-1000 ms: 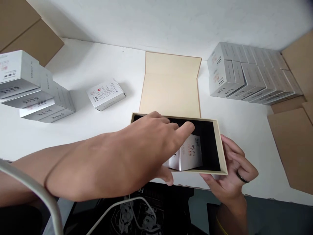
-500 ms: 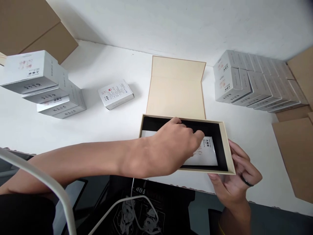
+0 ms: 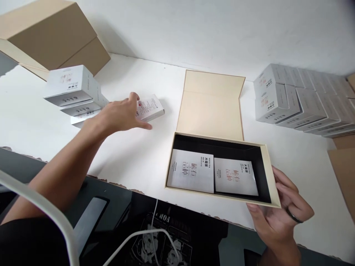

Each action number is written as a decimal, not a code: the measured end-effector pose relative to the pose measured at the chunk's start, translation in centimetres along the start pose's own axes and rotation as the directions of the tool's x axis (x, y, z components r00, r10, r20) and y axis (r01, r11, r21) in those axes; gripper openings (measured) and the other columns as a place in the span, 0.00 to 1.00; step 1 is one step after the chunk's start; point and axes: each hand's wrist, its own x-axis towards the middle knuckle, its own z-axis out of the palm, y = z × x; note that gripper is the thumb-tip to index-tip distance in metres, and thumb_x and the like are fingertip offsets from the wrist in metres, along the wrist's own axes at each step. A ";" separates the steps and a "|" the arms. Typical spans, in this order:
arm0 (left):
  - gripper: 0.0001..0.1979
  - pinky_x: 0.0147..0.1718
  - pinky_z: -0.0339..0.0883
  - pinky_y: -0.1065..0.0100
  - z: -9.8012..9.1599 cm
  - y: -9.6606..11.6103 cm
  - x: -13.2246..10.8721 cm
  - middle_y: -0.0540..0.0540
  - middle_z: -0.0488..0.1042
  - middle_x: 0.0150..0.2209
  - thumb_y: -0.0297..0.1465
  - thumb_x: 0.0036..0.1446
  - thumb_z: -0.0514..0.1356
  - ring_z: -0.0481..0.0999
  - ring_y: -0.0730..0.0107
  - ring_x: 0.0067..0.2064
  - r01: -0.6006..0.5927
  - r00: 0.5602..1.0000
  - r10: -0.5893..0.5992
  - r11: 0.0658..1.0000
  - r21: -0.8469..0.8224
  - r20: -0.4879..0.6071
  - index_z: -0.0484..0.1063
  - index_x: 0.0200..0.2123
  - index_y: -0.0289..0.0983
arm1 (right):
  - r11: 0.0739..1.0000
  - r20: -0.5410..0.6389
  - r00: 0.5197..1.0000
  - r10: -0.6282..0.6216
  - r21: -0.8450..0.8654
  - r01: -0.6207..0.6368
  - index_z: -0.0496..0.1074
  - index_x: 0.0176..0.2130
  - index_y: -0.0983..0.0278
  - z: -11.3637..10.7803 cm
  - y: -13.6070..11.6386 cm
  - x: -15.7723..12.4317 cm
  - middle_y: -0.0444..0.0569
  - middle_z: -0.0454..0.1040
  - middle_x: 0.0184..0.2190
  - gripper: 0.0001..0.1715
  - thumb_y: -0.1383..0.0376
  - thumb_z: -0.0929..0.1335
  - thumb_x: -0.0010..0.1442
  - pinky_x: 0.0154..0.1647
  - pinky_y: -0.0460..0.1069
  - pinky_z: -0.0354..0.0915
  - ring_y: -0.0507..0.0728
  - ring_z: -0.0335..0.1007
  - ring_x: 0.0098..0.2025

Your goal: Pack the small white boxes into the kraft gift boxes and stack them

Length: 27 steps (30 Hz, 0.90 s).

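My left hand reaches over the table to a small white tea box lying flat, its thumb and fingers spread at the near end. Whether the fingertips touch it I cannot tell. My right hand grips the right end of an open cream gift box, thumb below and fingers along the side. Inside its black interior lie two white tea boxes side by side, the left one and the right one. The gift box's lid is folded back flat on the table.
A stack of white tea boxes stands at the left, in front of a brown carton. Rows of more boxes stand at the right beside brown card. A white cable hangs in the foreground.
My left hand has moved out of the gift box, leftward and away from me to the single tea box. Both tea boxes inside are now uncovered. My right hand keeps its grip.
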 end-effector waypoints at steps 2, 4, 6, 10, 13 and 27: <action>0.41 0.40 0.75 0.55 -0.5 0.2 -0.8 0.45 0.78 0.39 0.47 0.51 0.72 0.79 0.54 0.39 0.141 0.986 -0.140 0.990 -0.006 0.087 0.62 0.61 0.36 | 1.000 -0.001 1.000 -0.011 -0.009 0.011 0.57 0.74 0.60 0.0 0.1 0.0 0.61 0.64 0.71 0.58 0.71 0.81 0.53 0.65 0.60 0.71 0.66 0.65 0.73; 0.42 0.38 0.75 0.57 -1.5 1.5 -1.8 0.41 0.79 0.47 0.42 0.47 0.73 0.79 0.55 0.41 0.225 0.969 -0.219 0.973 -0.041 0.115 0.61 0.62 0.37 | 1.000 -0.012 1.000 -0.012 -0.024 0.012 0.58 0.73 0.61 0.0 0.2 -0.2 0.62 0.65 0.69 0.56 0.70 0.81 0.54 0.64 0.62 0.72 0.67 0.67 0.72; 0.42 0.42 0.77 0.56 -2.7 3.2 -2.6 0.40 0.77 0.53 0.41 0.46 0.73 0.80 0.54 0.46 0.209 0.977 -0.203 0.971 -0.114 0.065 0.60 0.62 0.39 | 0.999 -0.021 1.000 -0.002 -0.036 0.001 0.60 0.72 0.62 -0.1 0.3 -0.4 0.63 0.66 0.68 0.54 0.68 0.81 0.53 0.62 0.64 0.73 0.69 0.68 0.71; 0.36 0.56 0.77 0.52 -4.7 5.9 -3.7 0.42 0.75 0.57 0.42 0.52 0.71 0.79 0.54 0.57 0.011 0.982 -0.058 0.968 -0.250 -0.181 0.62 0.60 0.41 | 0.999 -0.020 0.999 0.025 -0.040 -0.026 0.60 0.70 0.60 -0.3 0.5 -0.8 0.63 0.65 0.67 0.54 0.67 0.82 0.52 0.61 0.66 0.74 0.70 0.68 0.70; 0.29 0.59 0.76 0.53 -5.4 7.0 -4.3 0.47 0.75 0.57 0.41 0.56 0.71 0.78 0.56 0.59 -0.113 0.946 0.011 0.949 -0.295 -0.325 0.64 0.57 0.44 | 0.999 -0.022 0.999 0.025 -0.031 -0.025 0.61 0.69 0.60 -0.3 0.6 -0.9 0.61 0.64 0.67 0.54 0.68 0.82 0.51 0.63 0.65 0.73 0.70 0.68 0.70; 0.24 0.65 0.70 0.41 1.4 5.0 -3.6 0.48 0.73 0.62 0.44 0.66 0.67 0.72 0.50 0.64 -0.101 0.954 -0.014 0.927 -0.362 -0.300 0.65 0.59 0.43 | 0.997 0.011 0.997 0.073 -0.034 -0.073 0.60 0.66 0.56 -0.2 0.7 -1.4 0.57 0.63 0.65 0.48 0.66 0.81 0.55 0.63 0.65 0.73 0.69 0.66 0.70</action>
